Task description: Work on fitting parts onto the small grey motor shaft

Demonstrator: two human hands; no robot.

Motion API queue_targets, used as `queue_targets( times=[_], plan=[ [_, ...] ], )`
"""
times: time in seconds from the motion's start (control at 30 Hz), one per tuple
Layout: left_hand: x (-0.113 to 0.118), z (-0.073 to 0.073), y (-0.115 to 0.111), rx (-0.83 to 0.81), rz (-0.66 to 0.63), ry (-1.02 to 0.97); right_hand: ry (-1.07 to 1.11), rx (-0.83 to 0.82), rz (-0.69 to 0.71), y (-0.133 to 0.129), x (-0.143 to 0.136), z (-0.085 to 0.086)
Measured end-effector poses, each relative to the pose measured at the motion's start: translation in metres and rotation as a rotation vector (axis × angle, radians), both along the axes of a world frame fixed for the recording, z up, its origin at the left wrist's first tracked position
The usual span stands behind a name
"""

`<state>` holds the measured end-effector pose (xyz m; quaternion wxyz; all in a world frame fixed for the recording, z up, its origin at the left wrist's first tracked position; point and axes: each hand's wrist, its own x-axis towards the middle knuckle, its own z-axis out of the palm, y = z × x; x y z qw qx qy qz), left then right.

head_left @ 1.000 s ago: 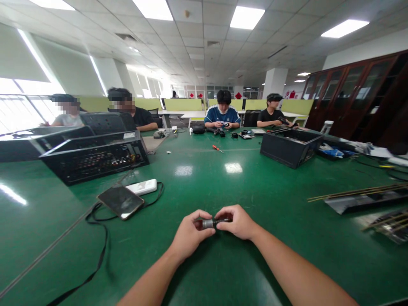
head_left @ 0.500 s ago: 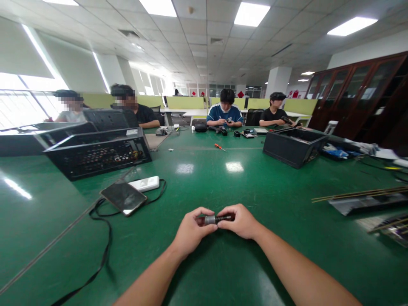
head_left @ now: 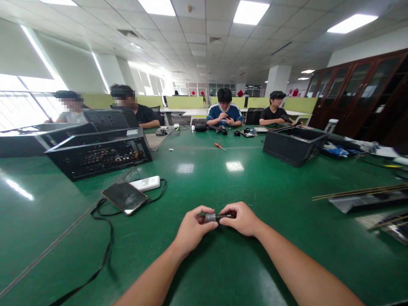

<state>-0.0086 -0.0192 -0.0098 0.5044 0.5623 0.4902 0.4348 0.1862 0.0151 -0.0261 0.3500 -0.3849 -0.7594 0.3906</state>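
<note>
Just above the green table, both hands are together around one small part: a grey metal cylinder with a dark, ribbed, spiral-looking shaft. My left hand grips the cylinder's left end between thumb and fingers. On the other side, my right hand has thumb and fingers closed at the shaft's right end. The part lies roughly level, and its two ends are partly covered by my fingers. I cannot tell exactly what kind of part it is.
A phone and a white power bank with a black strap lie left. Dark computer cases stand at far left, another case at right. An orange screwdriver lies ahead. Metal strips are at right. Several people sit across.
My right hand has shifted slightly on the shaft, its thumb now a little farther from my left hand. The left hand keeps its grip. Across the table, a person has raised their hands towards the head.
</note>
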Motion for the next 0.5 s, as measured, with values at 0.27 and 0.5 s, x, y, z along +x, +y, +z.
queue_targets(
  times=[0.27, 0.5],
  plan=[
    [0.0, 0.0001, -0.0004, -0.004, -0.003, -0.006, 0.0, 0.0, 0.002, 0.0002, 0.0011, 0.0006],
    [0.0003, 0.0009, -0.0003, 0.005, -0.002, -0.017, 0.01, -0.011, 0.005, 0.001, 0.0015, -0.0005]
  ],
)
